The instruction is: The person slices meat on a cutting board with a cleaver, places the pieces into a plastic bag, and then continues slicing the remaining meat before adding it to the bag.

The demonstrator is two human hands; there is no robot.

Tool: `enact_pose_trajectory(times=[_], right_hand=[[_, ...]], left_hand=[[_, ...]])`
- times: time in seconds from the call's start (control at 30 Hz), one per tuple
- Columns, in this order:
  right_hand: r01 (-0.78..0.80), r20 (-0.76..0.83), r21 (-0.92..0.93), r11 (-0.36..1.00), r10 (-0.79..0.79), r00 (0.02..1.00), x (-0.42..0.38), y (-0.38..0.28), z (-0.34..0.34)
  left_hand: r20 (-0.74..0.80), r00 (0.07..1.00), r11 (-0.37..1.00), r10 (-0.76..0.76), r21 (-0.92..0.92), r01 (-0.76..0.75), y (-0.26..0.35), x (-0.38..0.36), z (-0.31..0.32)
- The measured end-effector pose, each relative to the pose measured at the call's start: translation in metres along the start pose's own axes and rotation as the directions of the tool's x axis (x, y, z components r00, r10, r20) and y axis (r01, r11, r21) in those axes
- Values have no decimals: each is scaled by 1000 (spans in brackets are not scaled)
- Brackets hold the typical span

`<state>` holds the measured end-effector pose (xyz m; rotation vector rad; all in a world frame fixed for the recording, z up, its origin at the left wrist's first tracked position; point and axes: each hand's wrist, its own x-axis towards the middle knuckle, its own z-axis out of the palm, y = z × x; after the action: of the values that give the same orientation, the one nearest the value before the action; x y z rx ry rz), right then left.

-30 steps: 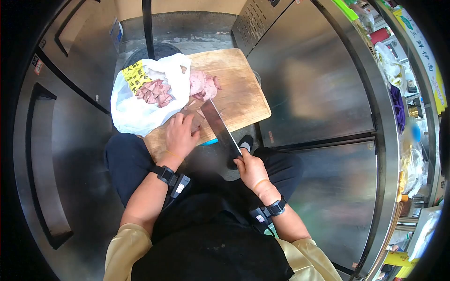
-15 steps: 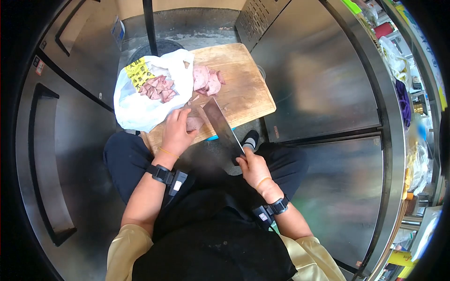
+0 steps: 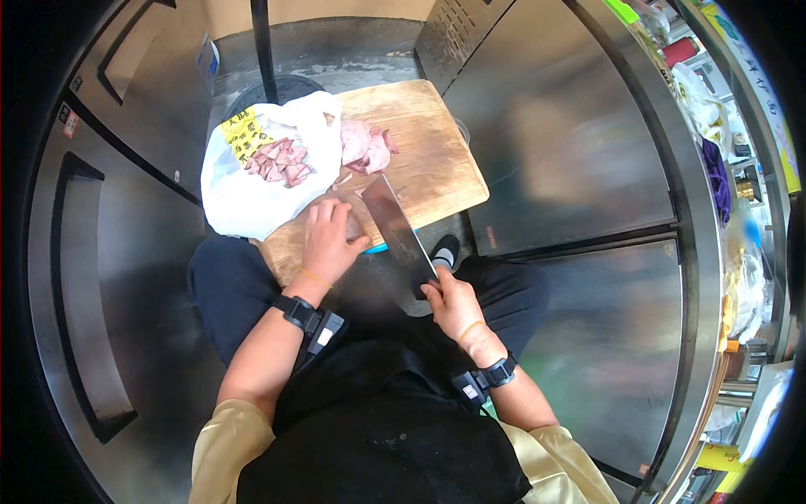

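My right hand (image 3: 455, 304) is wrapped round the handle of a cleaver (image 3: 393, 220), its broad blade slanting up and left over the board's near edge. To the left of the blade, my left hand (image 3: 329, 239) presses a slice of pink meat (image 3: 355, 225) against the wooden cutting board (image 3: 428, 147). Its fingers are curved and cover most of that slice. Beyond the hands, several round meat slices (image 3: 365, 147) lie stacked on the board. Cut meat pieces (image 3: 281, 162) sit on a white plastic bag (image 3: 243, 206) with a yellow printed patch.
Steel cabinet doors stand close on the right (image 3: 579, 126) and left (image 3: 143, 277). Behind the board is a dark round bin (image 3: 294, 84) beside a black post (image 3: 264, 50). Crowded shelves (image 3: 739, 210) line the far right. My knees flank the board's near side.
My left hand has shifted slightly right and nearer to me, covering more of the meat slice. The cleaver stays in my right hand in nearly the same place. The view has moved slightly.
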<state>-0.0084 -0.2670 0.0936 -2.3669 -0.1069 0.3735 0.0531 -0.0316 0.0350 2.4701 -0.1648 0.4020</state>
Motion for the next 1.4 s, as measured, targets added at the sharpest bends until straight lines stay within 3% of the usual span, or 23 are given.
enact_pose_trajectory(times=[0.1,0.2,0.3,0.5,0.6,0.8,0.9,1.1,1.4], right_hand=[[13,-2,-7,1000,-13,1000,-3,0,-1],[13,-15,12,1000,-12,1000,-5,2,-3],[33,-18,39,999,-32,999,-5,4,-2],[52,35,-10,999,-52,998,-1,-2,3],[184,-9,-154,971,-188,982,1,-6,6],[206,63,-279,938,-197,978,3,-17,6],[171,145,-360,917,-126,981,3,-26,5],[221,116,-363,905,-191,975,4,-21,10],[255,107,-363,896,-232,967,6,-18,14]], left_hand=[[17,998,994,-53,96,51,8,0,6],[6,999,998,-38,57,38,1,1,6],[2,997,997,72,-1,-72,-11,-7,-3],[-43,989,990,-139,-19,139,-15,-16,-18],[-4,989,983,-150,104,150,-12,-19,-17],[-40,988,985,-147,88,150,-14,-18,-14],[-27,979,976,-200,77,202,-14,-18,-15],[-30,981,981,-194,-16,193,-22,-22,-18],[-29,992,991,-119,59,120,-18,-21,-22]])
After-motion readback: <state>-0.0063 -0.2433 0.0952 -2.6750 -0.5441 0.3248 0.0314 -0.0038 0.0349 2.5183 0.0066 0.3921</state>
